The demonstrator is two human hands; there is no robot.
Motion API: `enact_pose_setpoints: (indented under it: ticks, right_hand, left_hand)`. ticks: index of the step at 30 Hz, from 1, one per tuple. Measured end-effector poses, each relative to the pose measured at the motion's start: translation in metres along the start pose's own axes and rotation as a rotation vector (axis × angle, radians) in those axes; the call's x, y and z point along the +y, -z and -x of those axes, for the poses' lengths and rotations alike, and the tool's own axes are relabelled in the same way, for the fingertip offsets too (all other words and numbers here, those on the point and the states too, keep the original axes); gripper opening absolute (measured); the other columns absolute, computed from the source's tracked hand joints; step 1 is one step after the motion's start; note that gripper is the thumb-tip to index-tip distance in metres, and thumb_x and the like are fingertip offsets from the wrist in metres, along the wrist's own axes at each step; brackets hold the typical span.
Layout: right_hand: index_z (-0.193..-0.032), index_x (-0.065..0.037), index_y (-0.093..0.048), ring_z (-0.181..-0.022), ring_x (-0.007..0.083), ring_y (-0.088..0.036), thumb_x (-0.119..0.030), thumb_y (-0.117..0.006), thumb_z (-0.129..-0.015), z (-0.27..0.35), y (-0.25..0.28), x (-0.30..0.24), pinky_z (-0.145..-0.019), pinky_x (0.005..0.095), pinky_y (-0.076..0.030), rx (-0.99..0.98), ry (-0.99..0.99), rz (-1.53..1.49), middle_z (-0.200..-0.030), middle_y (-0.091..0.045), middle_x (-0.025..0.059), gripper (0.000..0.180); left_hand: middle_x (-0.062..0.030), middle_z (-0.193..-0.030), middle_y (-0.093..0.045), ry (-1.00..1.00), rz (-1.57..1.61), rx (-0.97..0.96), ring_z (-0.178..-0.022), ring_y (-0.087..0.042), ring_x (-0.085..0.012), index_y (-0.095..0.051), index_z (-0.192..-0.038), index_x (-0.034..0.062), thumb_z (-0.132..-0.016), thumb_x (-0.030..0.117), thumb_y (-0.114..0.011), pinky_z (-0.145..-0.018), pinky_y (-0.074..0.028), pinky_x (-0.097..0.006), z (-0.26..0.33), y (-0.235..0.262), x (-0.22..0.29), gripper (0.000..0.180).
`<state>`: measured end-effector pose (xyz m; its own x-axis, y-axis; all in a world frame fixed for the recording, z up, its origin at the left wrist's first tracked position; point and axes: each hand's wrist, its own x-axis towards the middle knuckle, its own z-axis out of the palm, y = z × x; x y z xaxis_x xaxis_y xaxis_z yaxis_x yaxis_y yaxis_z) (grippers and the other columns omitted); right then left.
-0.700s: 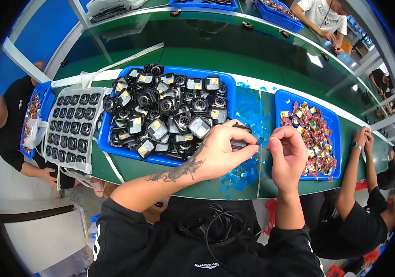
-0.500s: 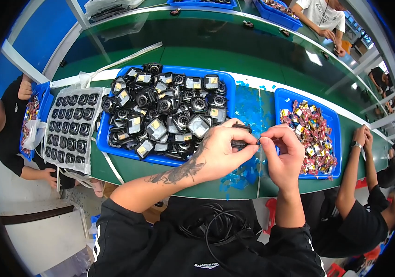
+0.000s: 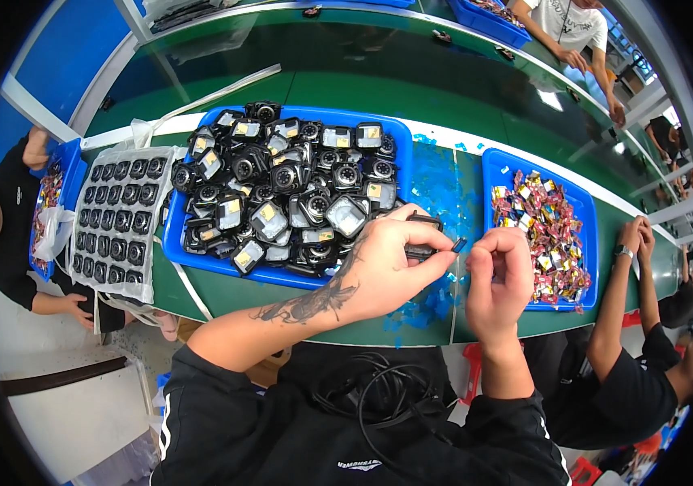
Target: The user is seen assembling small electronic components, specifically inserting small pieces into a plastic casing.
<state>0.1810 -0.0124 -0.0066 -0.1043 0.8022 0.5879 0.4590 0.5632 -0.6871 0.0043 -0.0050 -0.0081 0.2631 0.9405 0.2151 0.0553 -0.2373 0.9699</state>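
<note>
My left hand (image 3: pixel 391 263) is closed around a black watch housing (image 3: pixel 423 220), whose edges show past the fingers. A small dark piece (image 3: pixel 460 244) sticks out at the tips of that thumb and forefinger. Just to the right, my right hand (image 3: pixel 499 279) is held upright with thumb and forefinger pressed together; whatever is in that pinch is hidden or too small to name. A narrow gap separates the two hands. Behind my left hand stands a blue tray (image 3: pixel 407 154) heaped with black watch housings (image 3: pixel 290 178), some showing round sensor backs, others pale inner faces.
At right, a blue tray (image 3: pixel 593 243) holds small red, yellow and silver parts (image 3: pixel 545 243). Blue film scraps (image 3: pixel 435 182) litter the green table (image 3: pixel 468 324). A pale moulded tray (image 3: pixel 156 219) holds rows of housings at left. Co-workers sit on both sides; one's hands (image 3: pixel 638 235) rest near the right tray.
My right hand has drawn slightly away from my left fingertips, leaving the small dark piece showing there. My left hand stays nearly in place. The view has shifted a little.
</note>
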Motion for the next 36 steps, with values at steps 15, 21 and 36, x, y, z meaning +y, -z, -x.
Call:
enact_pose_setpoints:
  ticks: [15,21,36]
  right_hand:
    - [-0.088,0.000,-0.057,-0.066,0.0250,-0.058,0.009,-0.066,-0.076,-0.011,-0.003,0.008,-0.053,0.0330,-0.048,-0.011,0.373,0.380,-0.080,-0.058,0.0120,0.017]
    - [-0.087,0.000,-0.056,-0.067,0.0279,-0.058,0.010,-0.064,-0.077,0.000,0.006,0.003,-0.058,0.0359,-0.049,0.009,0.418,0.327,-0.078,-0.057,0.0125,0.016]
    - [-0.102,0.005,-0.065,-0.088,0.0139,-0.060,0.003,-0.062,-0.088,-0.012,0.015,0.010,-0.078,0.0255,-0.049,-0.312,-0.327,-0.587,-0.097,-0.062,0.0092,0.015]
  left_hand:
    - [-0.0055,-0.087,-0.063,-0.007,-0.049,-0.091,-0.078,-0.060,-0.0066,-0.071,-0.093,-0.0029,-0.084,0.005,-0.070,-0.055,-0.049,-0.018,-0.002,-0.001,-0.001,0.012]
    - [-0.0051,-0.082,-0.064,0.336,0.339,-0.035,-0.049,-0.053,-0.0060,-0.070,-0.091,-0.0049,-0.087,0.008,-0.069,-0.043,-0.041,-0.019,-0.001,-0.001,0.008,0.014]
    - [-0.0022,-0.075,-0.063,0.401,0.537,-0.172,-0.054,-0.055,-0.0057,-0.070,-0.093,-0.0013,-0.091,0.014,-0.066,-0.045,-0.047,-0.021,-0.001,-0.001,0.006,0.016]
